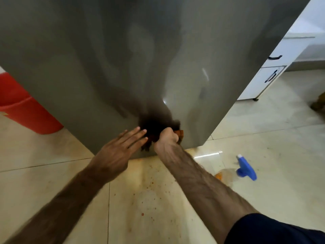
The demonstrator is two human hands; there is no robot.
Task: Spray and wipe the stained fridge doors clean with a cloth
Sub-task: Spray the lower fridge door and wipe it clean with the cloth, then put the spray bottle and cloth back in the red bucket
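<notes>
Right hand [167, 138] seemingly grips cloth [179, 133].

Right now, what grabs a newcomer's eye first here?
The right hand grips an orange cloth against the lower edge of the grey fridge door, with the left hand spread flat beside it. A blue-topped spray bottle lies on the floor to the right, and a red bin stands left.

I read no text, label, brand or number anywhere, fridge door [123, 67] bare grey across the upper frame, spray bottle [245, 169] at lower right too blurred to show me any lettering
</notes>
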